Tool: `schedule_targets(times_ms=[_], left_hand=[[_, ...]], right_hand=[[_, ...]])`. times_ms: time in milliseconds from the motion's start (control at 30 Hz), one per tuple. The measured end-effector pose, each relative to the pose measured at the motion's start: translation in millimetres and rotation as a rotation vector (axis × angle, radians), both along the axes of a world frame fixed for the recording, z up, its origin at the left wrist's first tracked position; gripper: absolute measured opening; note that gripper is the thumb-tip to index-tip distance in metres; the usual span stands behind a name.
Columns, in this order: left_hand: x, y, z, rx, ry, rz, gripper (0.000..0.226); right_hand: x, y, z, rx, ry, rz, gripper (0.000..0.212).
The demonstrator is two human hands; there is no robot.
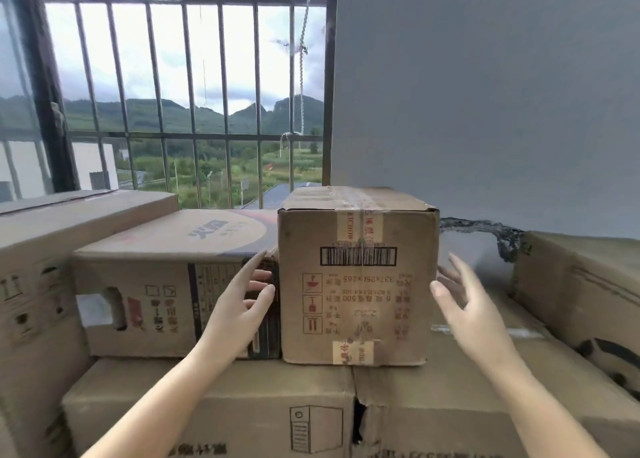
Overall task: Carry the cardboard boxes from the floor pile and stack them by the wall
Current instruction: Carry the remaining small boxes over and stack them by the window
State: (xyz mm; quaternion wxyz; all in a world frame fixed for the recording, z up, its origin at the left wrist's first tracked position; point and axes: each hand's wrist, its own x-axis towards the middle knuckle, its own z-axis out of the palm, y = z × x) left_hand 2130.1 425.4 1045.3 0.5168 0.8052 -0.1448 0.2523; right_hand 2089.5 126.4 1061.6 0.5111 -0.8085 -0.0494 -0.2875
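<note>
Head view: I see the taped box [356,284] upright on the stacked boxes [242,405] by the wall [485,94], touching the printed box [166,284] on its left; my left hand [242,305] and right hand [464,305] flank it, fingers spread, gripping nothing; it looks stiff, possibly weighty; I'd clasp both side faces low.

Grey wall [485,94] beside a barred window [187,87], daylit hills beyond.

I read this as a storeroom or spare room on an upper floor: taped cardboard boxes [358,277] stacked against a bare grey wall [485,94], beside a barred window [187,87] overlooking rooftops, fields and green hills.
</note>
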Motion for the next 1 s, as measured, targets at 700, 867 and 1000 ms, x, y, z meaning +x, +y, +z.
schedule_targets(times_ms=[700,867,1000], left_hand=[[-149,35,-110,-0.091,0.402,-0.736,0.025],[-222,7,-149,-0.009,0.562,-0.882,0.023],[-310,-16,-183,0.048,0.746,-0.948,0.027]], right_hand=[[-322,72,-160,0.403,0.261,-0.381,0.095],[-438,96,-207,0.585,0.240,-0.631,0.090],[-550,132,-234,0.746,0.206,-0.858,0.095]])
